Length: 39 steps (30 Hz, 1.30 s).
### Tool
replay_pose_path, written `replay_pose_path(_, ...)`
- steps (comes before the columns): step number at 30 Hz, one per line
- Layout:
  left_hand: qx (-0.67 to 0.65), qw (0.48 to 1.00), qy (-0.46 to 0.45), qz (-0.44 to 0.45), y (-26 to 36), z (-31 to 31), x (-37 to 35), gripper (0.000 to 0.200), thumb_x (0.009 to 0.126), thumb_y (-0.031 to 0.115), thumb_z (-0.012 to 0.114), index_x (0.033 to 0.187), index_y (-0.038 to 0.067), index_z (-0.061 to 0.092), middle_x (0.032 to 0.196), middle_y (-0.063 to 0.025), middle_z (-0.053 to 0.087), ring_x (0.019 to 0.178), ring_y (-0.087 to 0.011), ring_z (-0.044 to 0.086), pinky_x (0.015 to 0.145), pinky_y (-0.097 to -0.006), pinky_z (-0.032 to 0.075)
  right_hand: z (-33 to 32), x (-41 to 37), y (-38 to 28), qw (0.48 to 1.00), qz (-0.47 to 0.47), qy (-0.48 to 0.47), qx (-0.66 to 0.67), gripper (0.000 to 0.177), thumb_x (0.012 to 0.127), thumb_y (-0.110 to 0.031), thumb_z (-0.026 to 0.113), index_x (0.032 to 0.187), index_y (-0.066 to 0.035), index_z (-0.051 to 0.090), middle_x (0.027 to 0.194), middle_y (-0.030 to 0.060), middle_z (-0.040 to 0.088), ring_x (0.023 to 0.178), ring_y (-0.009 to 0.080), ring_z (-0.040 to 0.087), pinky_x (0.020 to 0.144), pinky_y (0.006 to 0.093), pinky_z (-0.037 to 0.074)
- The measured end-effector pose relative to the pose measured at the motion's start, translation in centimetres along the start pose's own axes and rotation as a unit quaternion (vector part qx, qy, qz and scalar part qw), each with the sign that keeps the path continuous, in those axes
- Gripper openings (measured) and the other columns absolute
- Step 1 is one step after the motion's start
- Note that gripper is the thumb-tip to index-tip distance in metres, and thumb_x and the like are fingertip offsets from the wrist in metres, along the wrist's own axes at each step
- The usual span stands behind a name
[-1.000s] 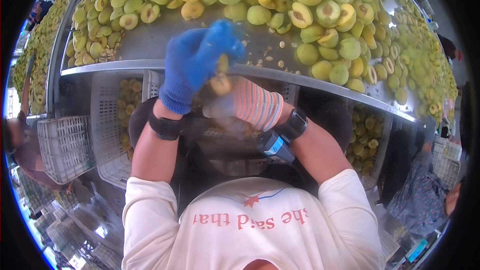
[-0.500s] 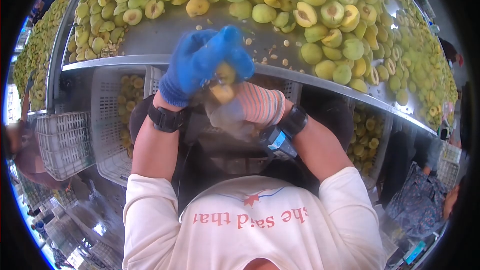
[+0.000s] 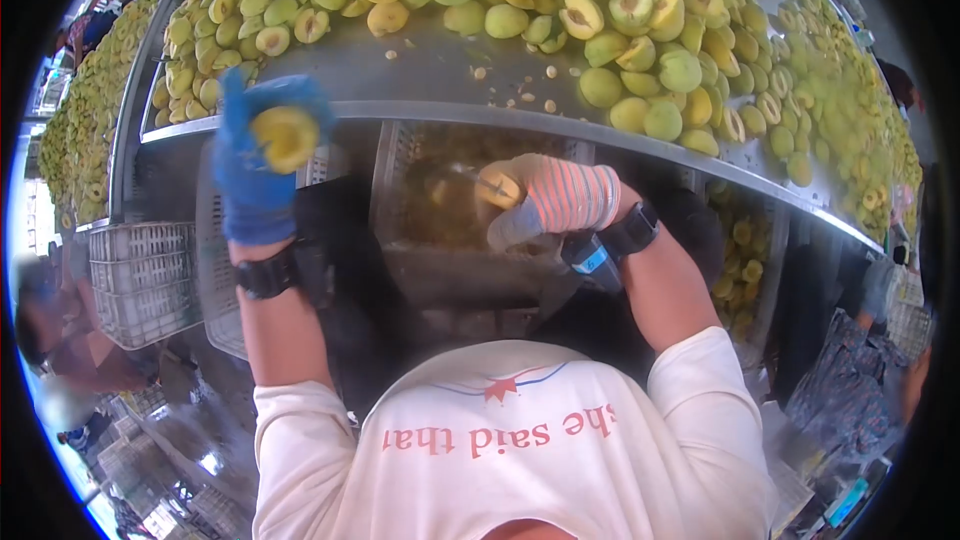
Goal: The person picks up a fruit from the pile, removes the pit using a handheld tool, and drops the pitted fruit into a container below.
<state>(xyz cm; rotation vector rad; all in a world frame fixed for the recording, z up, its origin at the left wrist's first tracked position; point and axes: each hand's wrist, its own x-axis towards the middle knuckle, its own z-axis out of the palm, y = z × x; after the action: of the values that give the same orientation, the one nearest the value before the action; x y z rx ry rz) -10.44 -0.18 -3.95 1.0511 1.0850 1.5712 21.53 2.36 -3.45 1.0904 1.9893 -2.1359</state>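
Observation:
My left hand (image 3: 265, 170), in a blue glove, is raised at the table's front edge, its fingers closed round a yellow stone-fruit half (image 3: 285, 138) with a hollow in its cut face. Over the crate between my knees, my right hand (image 3: 560, 198), in a striped knit glove with greyed fingers, grips another yellowish fruit half (image 3: 500, 189). A thin, blade-like thing lies across that piece; blur hides its exact form. Halved and whole green-yellow stone fruit (image 3: 610, 40) are heaped on the metal table (image 3: 400, 75) ahead.
Below the table edge, a crate (image 3: 385, 185) with blurred yellowish contents stands between my knees. A pale crate (image 3: 222, 290) is at my left, and a crate of fruit (image 3: 738, 250) at my right. Loose pits (image 3: 527, 97) dot the table. People stand at both sides.
My hands, together before, are now apart. The left has moved left with a fruit half; the right has shifted right with another piece. The crate between my knees has come into view.

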Motion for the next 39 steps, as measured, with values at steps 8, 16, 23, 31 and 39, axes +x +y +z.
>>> replay_pose_path(8, 0.707, 0.686, 0.161, -0.062, 4.5, -9.9, -3.1, 0.041, 0.100, 0.035, 0.056, 0.106, -0.003, 0.071, 0.097, -0.0123, 0.072, 0.093, -0.0246, 0.068, 0.079, -0.0380, 0.054, -1.1, -4.3, 1.9, 0.989, -0.108, 0.099, 0.012, 0.027, 0.079, -0.021, 0.075, 0.098, -0.005, 0.064, 0.083, 0.0058, 0.063, 0.082, 0.0194, 0.061, 0.078, 0.0331, 0.048)
replay_pose_path(16, 0.502, 0.785, -0.338, 0.133, -8.9, 14.4, 4.2, 0.031, 0.090, 0.013, 0.067, 0.121, 0.008, 0.065, 0.108, -0.0132, 0.068, 0.103, -0.0359, 0.065, 0.092, -0.0419, 0.052, -0.1, -3.9, 1.8, 0.993, -0.075, 0.039, -0.079, 0.039, 0.076, -0.027, 0.076, 0.104, -0.002, 0.067, 0.090, 0.0183, 0.070, 0.085, 0.0327, 0.067, 0.077, 0.0391, 0.051)
replay_pose_path(23, 0.459, 0.692, -0.450, 0.329, -12.1, 16.0, 6.1, 0.029, 0.087, 0.021, 0.068, 0.114, 0.013, 0.070, 0.111, -0.0124, 0.069, 0.107, -0.0327, 0.064, 0.096, -0.0420, 0.050, -0.6, -4.5, 1.5, 0.986, -0.133, 0.075, -0.073, 0.035, 0.077, -0.027, 0.074, 0.101, -0.002, 0.066, 0.083, 0.0197, 0.069, 0.078, 0.0386, 0.066, 0.072, 0.0427, 0.051)
replay_pose_path(31, 0.849, 0.502, -0.167, 0.008, -5.0, 1.1, 10.8, 0.022, 0.090, 0.022, 0.059, 0.089, 0.007, 0.076, 0.086, -0.0152, 0.072, 0.094, -0.0316, 0.069, 0.082, -0.0417, 0.053, 0.2, -5.0, 0.8, 0.989, -0.113, 0.021, -0.089, 0.031, 0.079, -0.027, 0.074, 0.100, -0.006, 0.066, 0.081, 0.0192, 0.068, 0.077, 0.0394, 0.065, 0.070, 0.0436, 0.051)
replay_pose_path(39, 0.538, 0.711, -0.404, 0.207, -13.6, 18.6, 8.0, 0.033, 0.090, 0.028, 0.065, 0.119, 0.013, 0.069, 0.118, -0.0136, 0.067, 0.109, -0.0330, 0.063, 0.096, -0.0425, 0.050, 0.5, -3.5, 1.0, 0.985, -0.124, 0.031, -0.117, 0.030, 0.081, -0.024, 0.078, 0.100, -0.005, 0.064, 0.082, 0.0149, 0.068, 0.077, 0.0326, 0.065, 0.071, 0.0385, 0.050)
